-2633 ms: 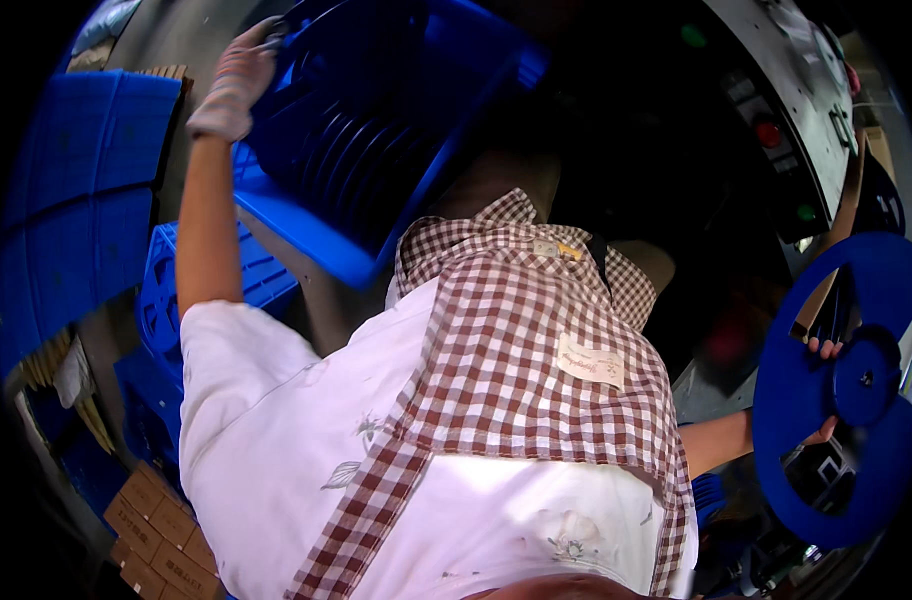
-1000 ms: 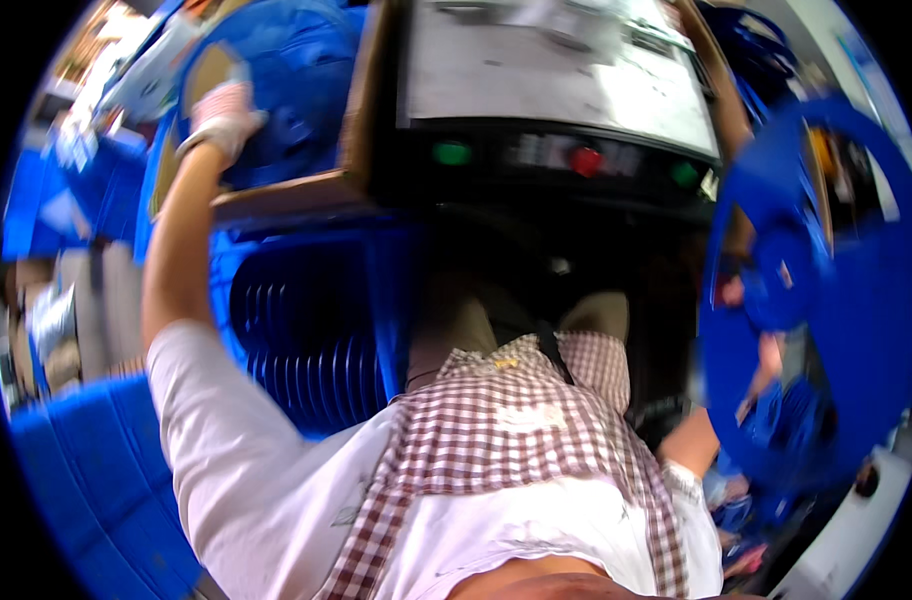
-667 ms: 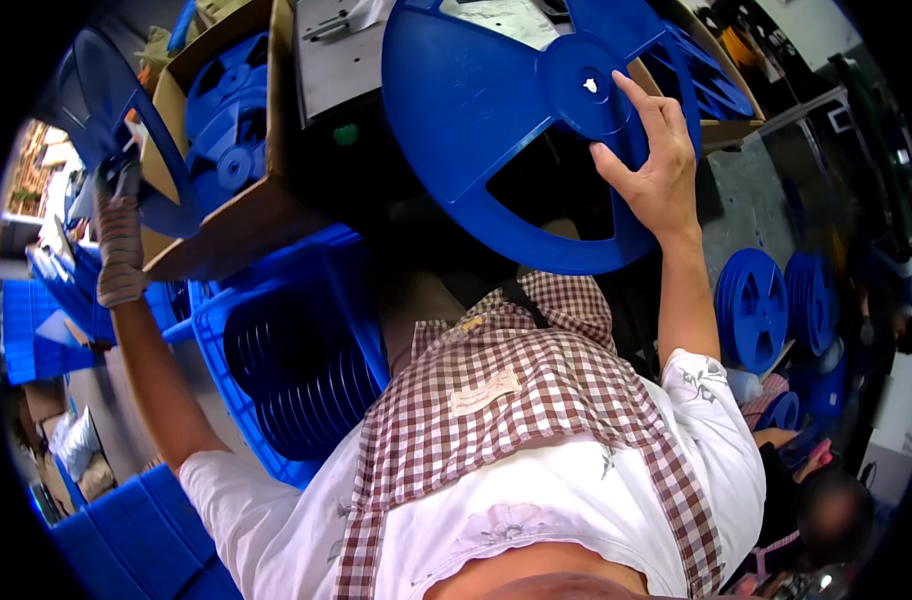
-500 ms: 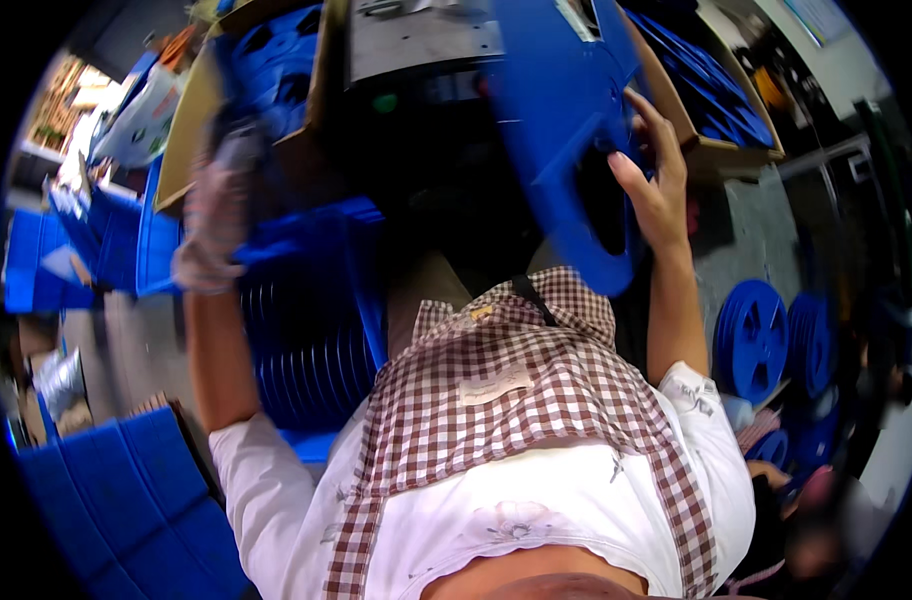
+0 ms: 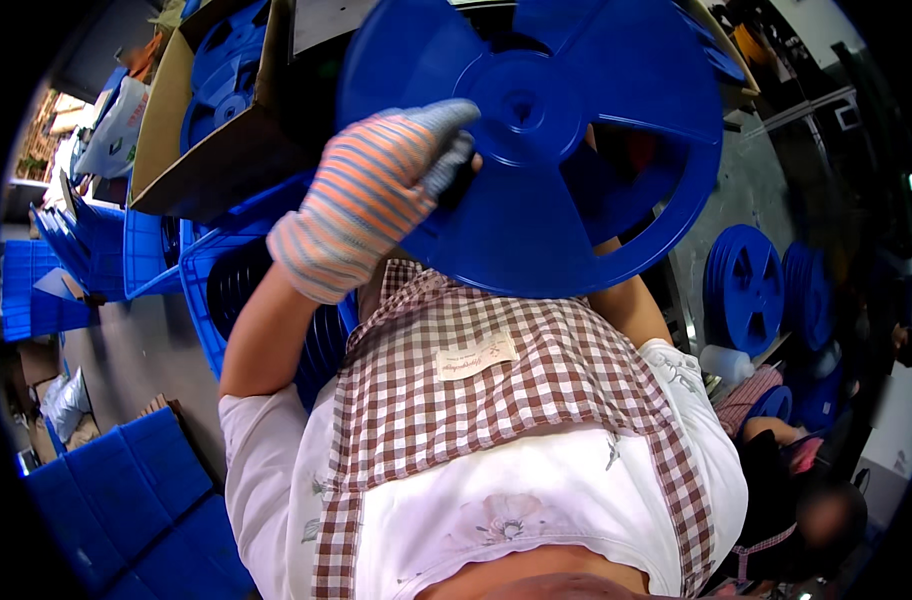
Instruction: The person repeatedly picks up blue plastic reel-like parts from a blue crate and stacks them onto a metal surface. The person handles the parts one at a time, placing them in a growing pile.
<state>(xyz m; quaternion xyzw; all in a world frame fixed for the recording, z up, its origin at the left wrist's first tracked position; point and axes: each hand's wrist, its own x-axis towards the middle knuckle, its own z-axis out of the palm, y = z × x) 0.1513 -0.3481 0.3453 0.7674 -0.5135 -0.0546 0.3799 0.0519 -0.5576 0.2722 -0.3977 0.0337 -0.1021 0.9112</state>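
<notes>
A large blue plastic reel (image 5: 536,210) with a round hub and cut-out slots is held up in front of my chest. My left hand (image 5: 361,205), in a striped knit glove, has its fingers curled over the edge of a slot beside the hub. My right forearm (image 5: 626,305) rises behind the reel's lower right rim, and the hand itself is hidden behind the disc. Below the reel I see my checked apron (image 5: 496,400) over a white shirt.
A cardboard box (image 5: 191,150) with blue reels stands upper left, above a blue crate (image 5: 201,300) holding dark reels. Flat blue crates (image 5: 126,490) lie lower left. More blue reels (image 5: 746,290) stand on the right, near another person (image 5: 816,500) sitting lower right.
The reel has swung from edge-on at my right to face-on in front of me. My gloved left hand has come off the box at the left and onto the reel.
</notes>
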